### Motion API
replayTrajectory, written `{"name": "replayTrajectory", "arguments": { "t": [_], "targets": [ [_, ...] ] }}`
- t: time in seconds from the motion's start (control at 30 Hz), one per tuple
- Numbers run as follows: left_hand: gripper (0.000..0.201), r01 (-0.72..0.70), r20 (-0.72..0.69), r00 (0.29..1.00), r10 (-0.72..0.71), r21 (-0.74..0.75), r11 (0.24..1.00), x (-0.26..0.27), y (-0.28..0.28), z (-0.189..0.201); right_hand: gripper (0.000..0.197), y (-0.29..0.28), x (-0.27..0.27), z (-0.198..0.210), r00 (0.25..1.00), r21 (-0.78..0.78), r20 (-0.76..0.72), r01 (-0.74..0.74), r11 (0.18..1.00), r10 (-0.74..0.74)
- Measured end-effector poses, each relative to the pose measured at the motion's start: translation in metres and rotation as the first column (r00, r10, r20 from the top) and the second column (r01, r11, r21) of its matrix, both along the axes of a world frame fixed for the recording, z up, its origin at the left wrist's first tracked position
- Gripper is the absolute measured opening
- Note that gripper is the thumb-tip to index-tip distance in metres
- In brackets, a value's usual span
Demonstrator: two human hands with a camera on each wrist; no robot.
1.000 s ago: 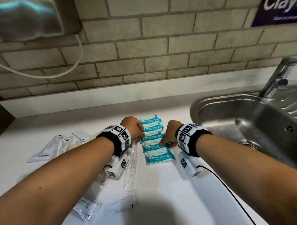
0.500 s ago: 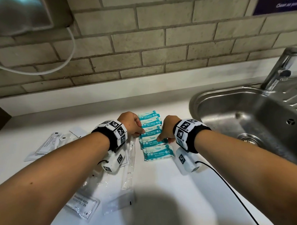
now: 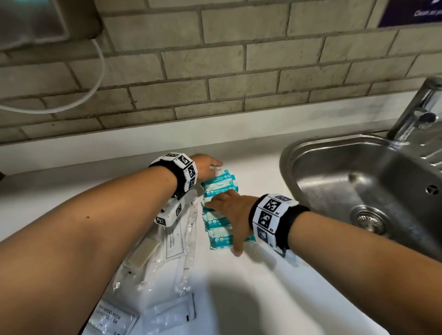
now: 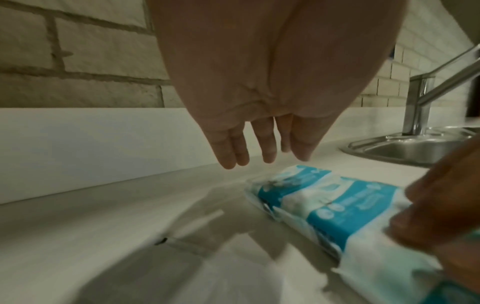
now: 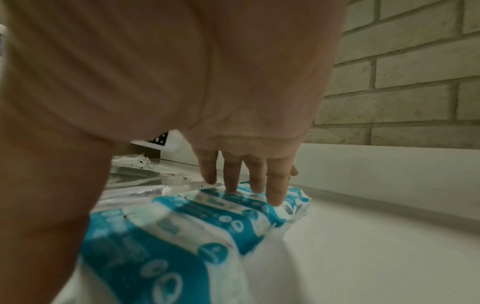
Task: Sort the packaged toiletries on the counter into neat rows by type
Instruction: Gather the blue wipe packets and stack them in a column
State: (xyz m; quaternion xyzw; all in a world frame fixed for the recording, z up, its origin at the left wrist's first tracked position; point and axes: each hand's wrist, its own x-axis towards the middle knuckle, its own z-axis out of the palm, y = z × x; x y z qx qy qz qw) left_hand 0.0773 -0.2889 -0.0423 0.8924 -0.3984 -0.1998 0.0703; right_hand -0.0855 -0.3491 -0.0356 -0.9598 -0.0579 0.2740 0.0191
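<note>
While a row of teal-and-white wipe packets (image 3: 220, 200) lies on the white counter (image 3: 271, 291), running from near the backsplash toward the person, the right hand (image 3: 233, 212) rests flat across the middle of the row, its fingers (image 5: 275, 185) straight and spread, their tips pressing on the packet tops; it grips nothing. The left hand (image 3: 207, 165) hovers at the far end of the row, just above the counter, its fingers (image 4: 262, 144) straight and close together, holding nothing; from the head view its thumb lies near the farthest packet, though whether it touches cannot be told. The packets sit edge to edge, slightly overlapped. Left of the row, clear plastic sachets (image 3: 190, 244) lie in a loose heap under the left forearm, among them a shampoo sachet (image 3: 174, 242) with a printed label; a second labelled shampoo sachet (image 3: 112, 321) and a small white packet (image 3: 170, 314) lie nearer the person. A steel sink (image 3: 354, 176) with its tap (image 3: 417, 108) stands to the right, well apart from the row, before a brick wall (image 3: 235, 65)
</note>
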Motion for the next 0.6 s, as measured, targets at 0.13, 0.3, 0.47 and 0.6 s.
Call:
{"name": "replayTrajectory", "arguments": {
  "t": [0.13,0.3,0.47,0.6],
  "targets": [
    [0.055,0.053,-0.032,0.998,-0.052,0.058,0.997,0.002,-0.007,-0.01,0.116,-0.002,0.004,-0.005,0.999,-0.024,0.034,0.003,1.0,-0.002],
    [0.05,0.07,-0.028,0.997,-0.068,0.056,0.996,0.007,-0.007,-0.016,0.11,0.0,0.006,-0.002,0.999,-0.009,0.041,0.024,1.0,-0.023],
    [0.047,0.09,-0.056,0.995,-0.087,0.058,0.994,0.011,-0.008,-0.015,0.112,0.0,0.008,0.001,0.999,-0.007,0.026,0.038,0.999,-0.038],
    [0.048,0.093,-0.022,0.996,-0.092,0.065,0.994,0.01,-0.008,-0.016,0.116,0.0,0.008,0.002,0.999,-0.007,0.014,0.038,0.999,-0.037]
  ]
}}
